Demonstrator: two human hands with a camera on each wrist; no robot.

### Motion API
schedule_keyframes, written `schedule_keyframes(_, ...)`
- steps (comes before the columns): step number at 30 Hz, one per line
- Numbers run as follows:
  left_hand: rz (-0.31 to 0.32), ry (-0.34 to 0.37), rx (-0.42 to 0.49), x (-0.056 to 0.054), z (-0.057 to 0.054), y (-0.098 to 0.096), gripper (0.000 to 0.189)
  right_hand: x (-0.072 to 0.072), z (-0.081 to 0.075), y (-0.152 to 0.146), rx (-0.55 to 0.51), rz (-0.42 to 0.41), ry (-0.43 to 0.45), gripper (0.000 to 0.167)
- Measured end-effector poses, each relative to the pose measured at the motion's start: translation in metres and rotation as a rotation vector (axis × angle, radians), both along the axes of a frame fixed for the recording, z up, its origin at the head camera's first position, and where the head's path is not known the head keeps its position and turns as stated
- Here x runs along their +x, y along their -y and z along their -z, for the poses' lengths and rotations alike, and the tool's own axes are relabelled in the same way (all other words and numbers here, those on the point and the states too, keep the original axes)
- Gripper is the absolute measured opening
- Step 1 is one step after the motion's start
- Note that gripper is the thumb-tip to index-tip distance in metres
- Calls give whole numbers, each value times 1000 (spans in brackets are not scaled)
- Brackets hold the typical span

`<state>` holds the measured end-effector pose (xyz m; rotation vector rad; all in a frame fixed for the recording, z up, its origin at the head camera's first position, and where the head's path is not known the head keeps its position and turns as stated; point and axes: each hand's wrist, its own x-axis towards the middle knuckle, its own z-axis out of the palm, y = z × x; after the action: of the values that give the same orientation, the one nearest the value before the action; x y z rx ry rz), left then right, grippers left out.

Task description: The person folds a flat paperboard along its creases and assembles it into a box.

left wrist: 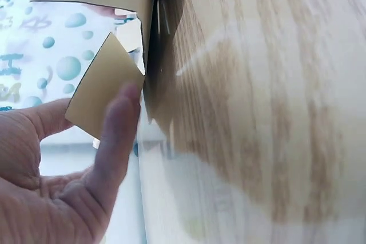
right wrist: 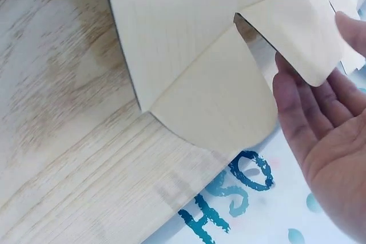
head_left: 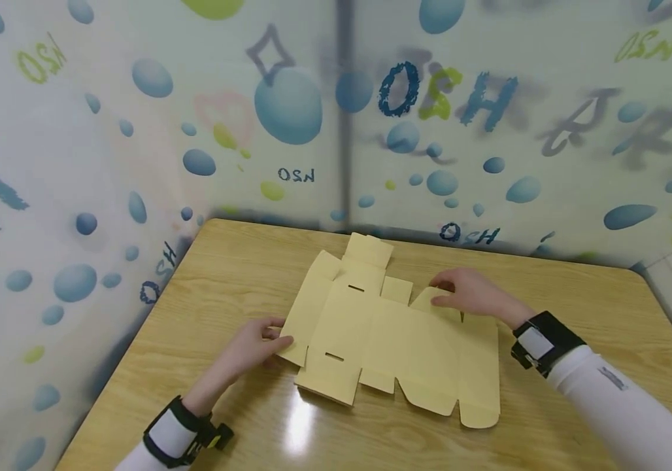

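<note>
An unfolded cardboard box (head_left: pixel 409 340), tan with flaps and two narrow slots, lies spread on the wooden table. At its left edge my left hand (head_left: pixel 256 347) grips a side panel, thumb above and fingers underneath. The left wrist view shows that hand (left wrist: pixel 86 181) with a small cardboard flap (left wrist: pixel 106 87) between thumb and fingers. My right hand (head_left: pixel 471 294) pinches a flap (head_left: pixel 430 299) on the far edge. Seen from the right wrist, the fingers of this hand (right wrist: pixel 337 135) lie under the raised flap (right wrist: pixel 297 32), with the thumb over it; a rounded flap (right wrist: pixel 223 95) beside it is untouched.
The wooden table (head_left: pixel 230 275) has its far edge against a printed wall (head_left: pixel 289 190) with blue drops and letters. Another printed wall (head_left: pixel 65 216) stands along the left side. Each wrist wears a black strap with a small device.
</note>
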<state>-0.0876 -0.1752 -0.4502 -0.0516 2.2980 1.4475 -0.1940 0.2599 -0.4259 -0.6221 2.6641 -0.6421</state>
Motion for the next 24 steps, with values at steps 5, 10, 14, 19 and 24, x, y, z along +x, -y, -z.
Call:
schedule_keyframes(5,-10,20,57,-13,5,-5,54,3,0,-6,-12,-16,12,8)
schedule_keyframes(10,-62,-46,65,-46,7,-12,43,22,-1,-19,-42,-5,51,17)
schedule_keyframes(14,-89,-83,20,-71,2,-22,39,47,6,-25,-64,42,111,19)
schedule_keyframes(19,-87,-68,1,-95,-7,-42,44,82,11,-23,-98,149,166,13)
schedule_keyframes(24,-54,-56,-10,-111,-13,-60,50,110,16,-13,-165,220,165,12)
